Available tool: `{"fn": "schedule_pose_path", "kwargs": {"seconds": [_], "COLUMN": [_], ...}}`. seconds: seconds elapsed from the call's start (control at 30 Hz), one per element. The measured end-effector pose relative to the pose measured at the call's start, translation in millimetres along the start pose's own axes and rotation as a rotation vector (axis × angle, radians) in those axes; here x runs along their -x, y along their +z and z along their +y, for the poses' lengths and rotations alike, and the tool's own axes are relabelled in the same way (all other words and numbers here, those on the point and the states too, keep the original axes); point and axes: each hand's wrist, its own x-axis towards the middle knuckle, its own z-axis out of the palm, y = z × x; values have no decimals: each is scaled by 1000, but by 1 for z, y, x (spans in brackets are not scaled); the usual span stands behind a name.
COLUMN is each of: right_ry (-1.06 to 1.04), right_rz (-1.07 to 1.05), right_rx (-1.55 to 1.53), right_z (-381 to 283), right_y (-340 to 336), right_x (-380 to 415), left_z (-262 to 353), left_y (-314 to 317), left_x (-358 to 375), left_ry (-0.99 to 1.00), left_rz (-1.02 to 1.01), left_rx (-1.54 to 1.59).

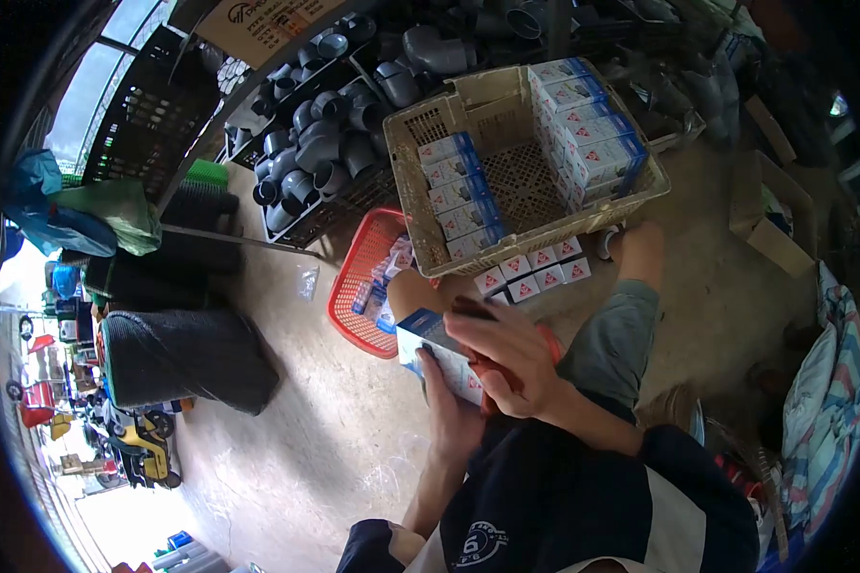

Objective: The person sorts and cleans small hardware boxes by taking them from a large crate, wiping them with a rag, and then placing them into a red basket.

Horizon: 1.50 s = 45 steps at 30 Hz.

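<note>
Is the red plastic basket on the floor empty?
No, the red plastic basket has small blue-and-white packages lying in it.

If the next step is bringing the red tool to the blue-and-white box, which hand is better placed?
The right, I'd judge: the right hand holds the red tool beside the blue-and-white box, which occupies the left hand.

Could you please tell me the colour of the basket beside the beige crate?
The basket is red, clearest in the head view.
</note>
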Motion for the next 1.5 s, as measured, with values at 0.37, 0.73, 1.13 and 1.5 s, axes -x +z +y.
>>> {"fn": "schedule_pose_path", "kwargs": {"seconds": [0.37, 0.73, 1.13, 1.5], "right_ry": [92, 303, -75, 311], "right_rz": [-486, -10, -320, 26], "right_rx": [-307, -861, 135, -159], "right_z": [-4, -17, -37, -24], "right_y": [-8, -24, 10, 30], "right_x": [27, 24, -29, -18], "left_z": [18, 4, 20, 29], "left_y": [-31, -20, -22, 4], "left_x": [-43, -3, 0, 18], "left_ry": [38, 142, -19, 54], "left_rz": [-291, -218, -317, -184], "left_rx": [460, 158, 58, 14]}}
